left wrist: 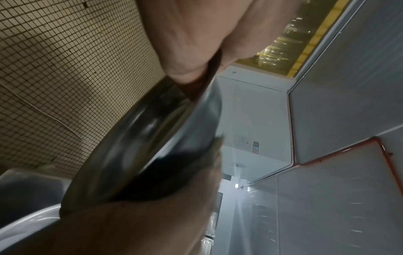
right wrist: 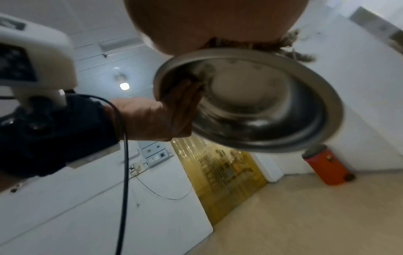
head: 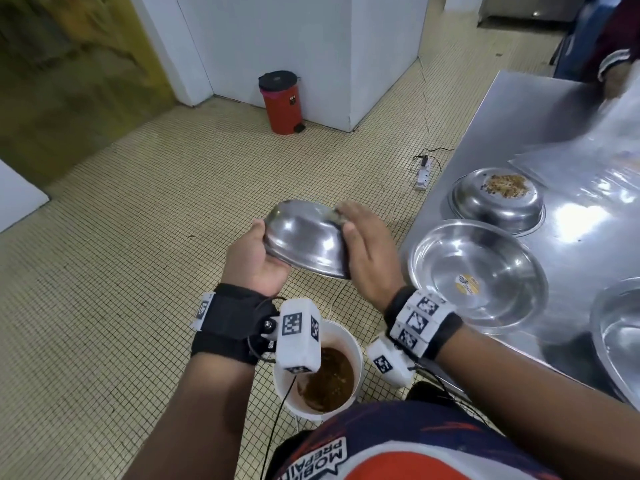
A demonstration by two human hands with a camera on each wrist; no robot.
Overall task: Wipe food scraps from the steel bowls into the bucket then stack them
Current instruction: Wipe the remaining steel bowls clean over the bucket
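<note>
- Steel bowl (head: 306,242) is up in the air, tipped with its mouth facing away and down, held above the tiled floor and a little ahead of the white bucket (head: 349,336).
- Left hand (head: 254,263) grips it at the near rim, thumb hooked inside as the right wrist view shows.
- Right hand (head: 369,242) lies with fingers straight and together against the bowl's right edge, and a clump of scraps (right wrist: 292,43) sits under it at the rim.
- By the look of it, the scraping stroke is under way; the bowl's inside already looks largely bare.
- To do it well: bring the rim back over the bucket first, since anything falling now would likely hit the floor.
- Sweep in one pass toward the lowest lip, keeping the bowl steeply tilted.
- On the table (head: 519,109), a clean bowl (head: 498,265) waits for stacking; a dirty bowl (head: 478,202) with brown scraps sits behind it, and a third bowl (head: 620,327) at the right edge.
</note>
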